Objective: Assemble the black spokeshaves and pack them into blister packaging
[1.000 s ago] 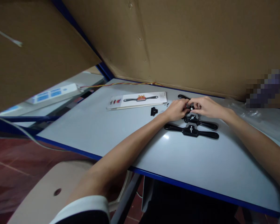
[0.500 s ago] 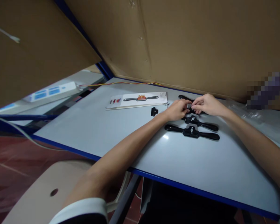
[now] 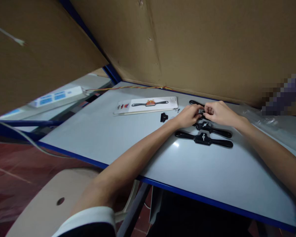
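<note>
My left hand [image 3: 188, 116] and right hand [image 3: 218, 113] both pinch the farthest black tool [image 3: 193, 103] at the back of the bench [image 3: 113, 138]. Two matching tools [image 3: 203, 139] lie just nearer. The flat card pack [image 3: 146, 105] shows one more.

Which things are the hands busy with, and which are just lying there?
Busy with: the far tool, pinched at its middle by the left hand and right hand.

Just lying there: the middle tool, near tool, small black part, card, plastic bag, power strip, wire.
</note>
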`<state>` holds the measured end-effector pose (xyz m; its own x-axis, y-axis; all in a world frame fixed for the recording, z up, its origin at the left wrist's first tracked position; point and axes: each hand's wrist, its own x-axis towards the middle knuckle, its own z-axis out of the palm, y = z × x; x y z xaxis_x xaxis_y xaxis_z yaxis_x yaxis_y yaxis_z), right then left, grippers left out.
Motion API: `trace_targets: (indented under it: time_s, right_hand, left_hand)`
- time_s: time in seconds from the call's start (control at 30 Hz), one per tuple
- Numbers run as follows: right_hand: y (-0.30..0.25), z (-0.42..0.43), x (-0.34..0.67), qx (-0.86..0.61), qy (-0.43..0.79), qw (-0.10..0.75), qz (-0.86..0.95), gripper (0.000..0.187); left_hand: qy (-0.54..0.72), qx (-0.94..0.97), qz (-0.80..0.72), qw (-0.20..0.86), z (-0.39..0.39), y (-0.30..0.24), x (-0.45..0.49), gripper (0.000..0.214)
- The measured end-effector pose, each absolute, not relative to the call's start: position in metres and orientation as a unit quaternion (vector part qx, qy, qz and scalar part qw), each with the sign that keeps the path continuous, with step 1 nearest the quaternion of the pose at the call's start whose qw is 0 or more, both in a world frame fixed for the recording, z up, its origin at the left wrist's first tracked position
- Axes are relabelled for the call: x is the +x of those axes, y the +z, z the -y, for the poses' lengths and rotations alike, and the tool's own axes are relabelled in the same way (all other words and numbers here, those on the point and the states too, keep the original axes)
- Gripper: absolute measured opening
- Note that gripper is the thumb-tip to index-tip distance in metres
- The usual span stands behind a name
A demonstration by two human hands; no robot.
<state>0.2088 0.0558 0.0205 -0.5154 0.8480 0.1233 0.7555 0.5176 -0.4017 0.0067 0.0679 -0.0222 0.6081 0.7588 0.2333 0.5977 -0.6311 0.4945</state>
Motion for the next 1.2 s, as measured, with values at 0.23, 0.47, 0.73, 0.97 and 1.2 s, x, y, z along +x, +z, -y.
trace_targets:
  time_s: [0.23, 0.47, 0.73, 0.97, 1.2]
  right_hand:
    - [0.023, -0.06, 0.211, -0.479, 0.295, 0.17, 0.809, 0.009]
    - [0.035, -0.057, 0.221, -0.477, 0.187, 0.111, 0.852, 0.015]
    - [0.028, -0.057, 0.221, -0.461, 0.177, 0.103, 0.864, 0.016]
    - [0.025, -0.057, 0.216, -0.438, 0.196, 0.124, 0.869, 0.017]
    - [0.027, -0.055, 0.21, -0.436, 0.192, 0.105, 0.873, 0.02]
  left_hand:
    - [0.212, 0.874, -0.389, 0.199, -0.066, -0.018, 0.007, 0.033]
    - [0.207, 0.868, -0.399, 0.209, -0.065, -0.016, 0.007, 0.042]
    - [0.209, 0.871, -0.395, 0.203, -0.064, -0.017, 0.006, 0.041]
    - [0.207, 0.879, -0.383, 0.192, -0.066, -0.017, 0.007, 0.033]
    - [0.215, 0.882, -0.373, 0.193, -0.066, -0.018, 0.007, 0.026]
